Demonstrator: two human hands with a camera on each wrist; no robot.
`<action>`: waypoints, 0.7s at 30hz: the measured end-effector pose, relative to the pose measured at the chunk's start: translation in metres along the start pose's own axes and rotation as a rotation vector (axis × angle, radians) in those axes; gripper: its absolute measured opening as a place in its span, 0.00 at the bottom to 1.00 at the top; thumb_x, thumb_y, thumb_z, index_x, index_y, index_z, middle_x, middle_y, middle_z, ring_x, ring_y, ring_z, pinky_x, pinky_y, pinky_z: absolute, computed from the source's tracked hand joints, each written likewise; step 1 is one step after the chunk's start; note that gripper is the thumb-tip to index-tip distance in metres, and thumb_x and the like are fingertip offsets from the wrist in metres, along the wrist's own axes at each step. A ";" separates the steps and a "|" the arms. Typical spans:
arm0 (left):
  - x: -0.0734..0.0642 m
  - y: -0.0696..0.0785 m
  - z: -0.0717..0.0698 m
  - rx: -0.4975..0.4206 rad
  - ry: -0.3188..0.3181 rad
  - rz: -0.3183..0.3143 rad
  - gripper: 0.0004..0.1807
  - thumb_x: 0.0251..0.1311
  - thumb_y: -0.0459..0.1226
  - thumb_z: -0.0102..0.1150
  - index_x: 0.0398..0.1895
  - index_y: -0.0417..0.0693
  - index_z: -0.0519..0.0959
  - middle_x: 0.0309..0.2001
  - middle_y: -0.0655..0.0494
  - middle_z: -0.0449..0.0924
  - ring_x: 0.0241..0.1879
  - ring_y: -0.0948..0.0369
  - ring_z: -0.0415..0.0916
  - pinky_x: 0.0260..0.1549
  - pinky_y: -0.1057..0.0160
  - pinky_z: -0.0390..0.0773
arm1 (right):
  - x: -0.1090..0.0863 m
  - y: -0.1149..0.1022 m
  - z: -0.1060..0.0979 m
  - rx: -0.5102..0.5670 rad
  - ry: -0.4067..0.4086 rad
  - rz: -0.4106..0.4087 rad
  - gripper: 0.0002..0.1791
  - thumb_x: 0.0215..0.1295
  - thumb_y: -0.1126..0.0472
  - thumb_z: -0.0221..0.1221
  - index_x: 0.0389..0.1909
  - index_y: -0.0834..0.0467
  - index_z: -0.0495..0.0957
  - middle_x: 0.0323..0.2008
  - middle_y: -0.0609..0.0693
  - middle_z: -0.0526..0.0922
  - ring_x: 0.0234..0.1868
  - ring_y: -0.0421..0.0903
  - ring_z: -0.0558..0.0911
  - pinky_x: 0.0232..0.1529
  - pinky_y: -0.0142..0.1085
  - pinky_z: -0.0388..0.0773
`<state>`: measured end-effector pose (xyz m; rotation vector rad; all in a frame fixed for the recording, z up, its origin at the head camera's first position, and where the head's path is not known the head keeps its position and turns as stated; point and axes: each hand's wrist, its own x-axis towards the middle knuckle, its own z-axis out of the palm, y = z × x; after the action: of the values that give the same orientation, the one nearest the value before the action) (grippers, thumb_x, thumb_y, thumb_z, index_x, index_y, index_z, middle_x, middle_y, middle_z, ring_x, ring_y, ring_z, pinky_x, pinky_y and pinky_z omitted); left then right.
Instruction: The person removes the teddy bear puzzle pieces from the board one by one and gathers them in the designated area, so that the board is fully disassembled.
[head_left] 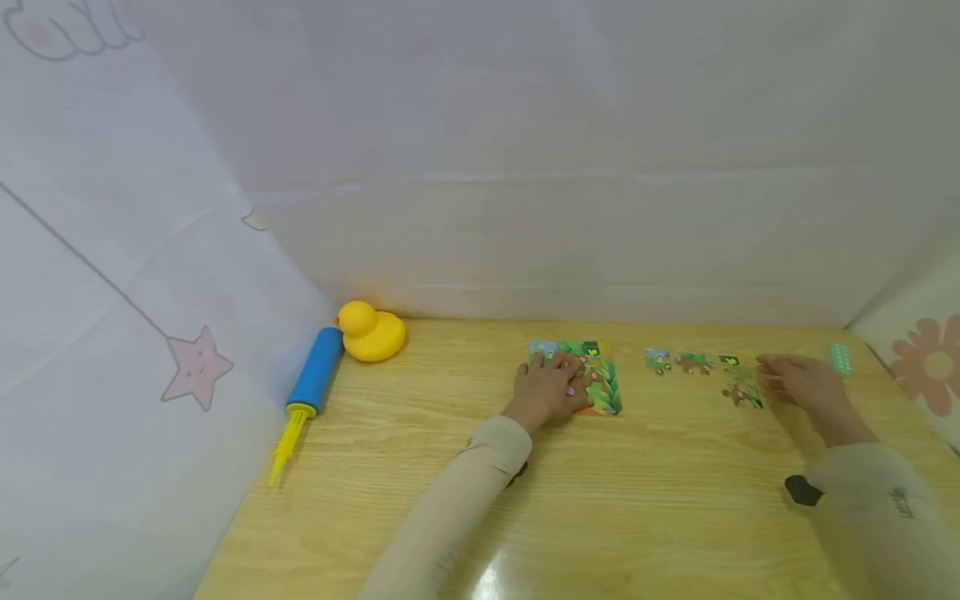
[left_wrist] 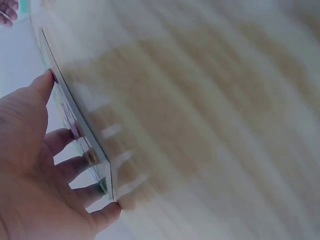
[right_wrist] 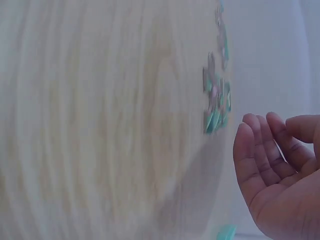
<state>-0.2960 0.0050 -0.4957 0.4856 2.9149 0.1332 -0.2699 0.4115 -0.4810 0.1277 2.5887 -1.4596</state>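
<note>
A flat puzzle board [head_left: 609,379] with a green, leafy animal picture lies on the table. My left hand [head_left: 546,392] rests on it with fingers spread, covering its left part. Seen low in the left wrist view, the fingertips touch the top and near edge of the board [left_wrist: 82,117]. To its right lie several loose jigsaw pieces [head_left: 694,363], some clustered at the right [head_left: 741,390]. My right hand [head_left: 806,387] is raised just right of this cluster. In the right wrist view its fingers [right_wrist: 245,155] are loosely bent and hold nothing.
At the back left sits a yellow rubber duck [head_left: 375,335], touching a blue and yellow hand pump [head_left: 315,371]. A small mint-green dotted object [head_left: 840,359] lies at the far right. Pale printed cloth [head_left: 525,250] rises behind the wooden table [head_left: 637,500].
</note>
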 end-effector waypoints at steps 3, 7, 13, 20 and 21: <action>0.000 0.000 0.000 -0.015 0.012 0.004 0.37 0.64 0.70 0.49 0.76 0.78 0.60 0.74 0.69 0.63 0.74 0.54 0.59 0.68 0.47 0.67 | 0.006 -0.010 0.011 0.059 0.000 -0.012 0.39 0.80 0.43 0.45 0.74 0.73 0.58 0.41 0.22 0.79 0.41 0.24 0.83 0.44 0.28 0.85; -0.003 0.001 -0.005 -0.041 0.010 0.005 0.39 0.63 0.70 0.52 0.75 0.74 0.61 0.74 0.66 0.64 0.73 0.53 0.60 0.68 0.46 0.67 | 0.014 -0.036 0.034 -0.001 -0.051 -0.030 0.38 0.80 0.41 0.43 0.74 0.67 0.61 0.57 0.48 0.82 0.48 0.32 0.84 0.51 0.34 0.85; -0.003 -0.004 -0.011 -0.116 0.007 -0.012 0.38 0.65 0.66 0.55 0.76 0.69 0.63 0.80 0.59 0.55 0.80 0.50 0.50 0.73 0.42 0.63 | 0.027 -0.075 0.077 -0.027 -0.156 -0.058 0.33 0.82 0.44 0.42 0.73 0.64 0.65 0.67 0.68 0.72 0.59 0.56 0.82 0.58 0.45 0.83; -0.002 -0.020 -0.012 -0.098 0.011 -0.043 0.44 0.63 0.70 0.51 0.79 0.69 0.58 0.83 0.53 0.45 0.82 0.46 0.38 0.77 0.37 0.47 | 0.040 -0.107 0.123 0.011 -0.254 -0.070 0.28 0.82 0.52 0.44 0.71 0.66 0.67 0.65 0.69 0.75 0.61 0.61 0.80 0.60 0.47 0.82; -0.003 -0.022 -0.012 -0.092 0.002 -0.046 0.44 0.63 0.70 0.50 0.80 0.69 0.56 0.83 0.53 0.44 0.82 0.46 0.37 0.78 0.36 0.46 | 0.042 -0.111 0.128 0.020 -0.261 -0.070 0.27 0.81 0.53 0.45 0.71 0.66 0.68 0.64 0.69 0.76 0.62 0.63 0.80 0.60 0.48 0.82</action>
<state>-0.3030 -0.0176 -0.4858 0.4035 2.9036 0.2596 -0.3155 0.2444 -0.4610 -0.1437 2.3905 -1.4192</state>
